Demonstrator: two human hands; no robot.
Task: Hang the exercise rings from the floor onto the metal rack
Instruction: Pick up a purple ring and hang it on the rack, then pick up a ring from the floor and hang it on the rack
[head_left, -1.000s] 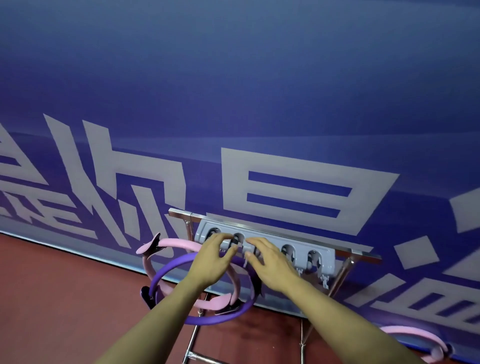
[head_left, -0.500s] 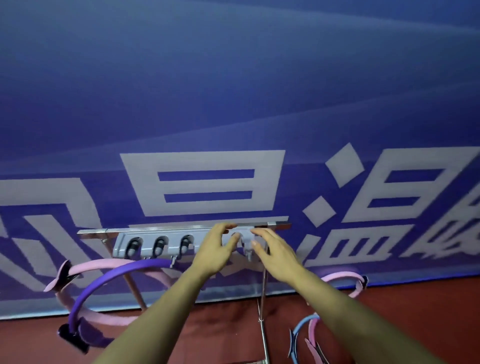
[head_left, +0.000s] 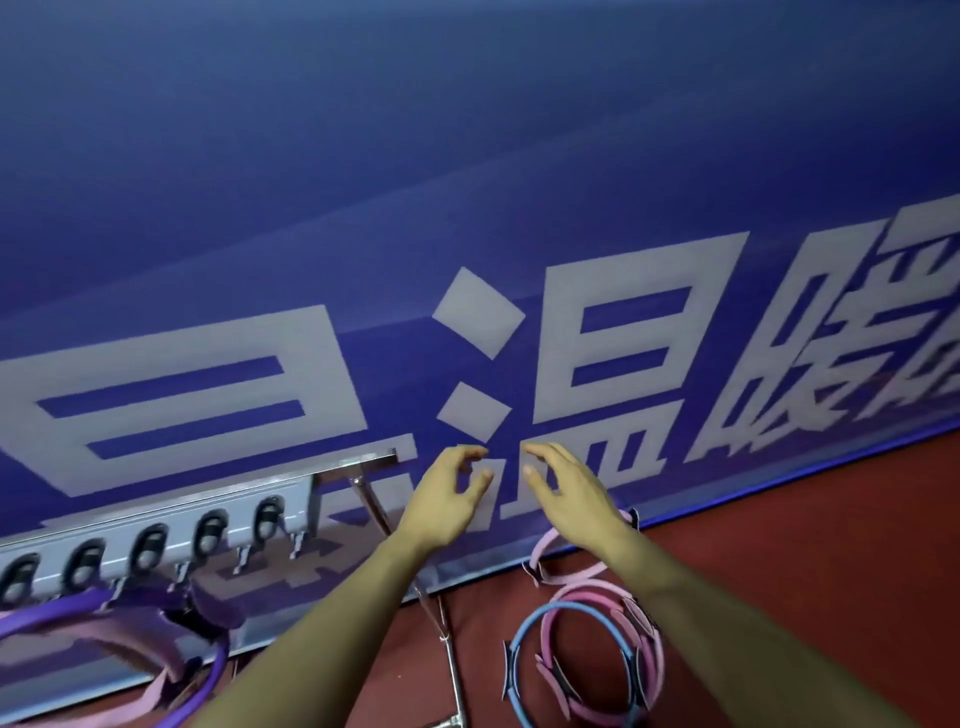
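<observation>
The metal rack stands at lower left with a grey hook bar. A purple ring and a pink ring hang from its hooks at the far left. On the red floor at lower right lie a blue ring and pink rings; another pink ring leans by the wall. My left hand and my right hand hover in the air to the right of the rack, fingers loosely curled, holding nothing.
A blue banner wall with large pale characters fills the background. The red floor stretches to the right. The rack's slanted leg runs down to a foot near the bottom edge.
The view has swung right, so the rack has slid to the left. Both hands have left the hook bar and now hang in the air beside it. The floor rings have come into fuller view.
</observation>
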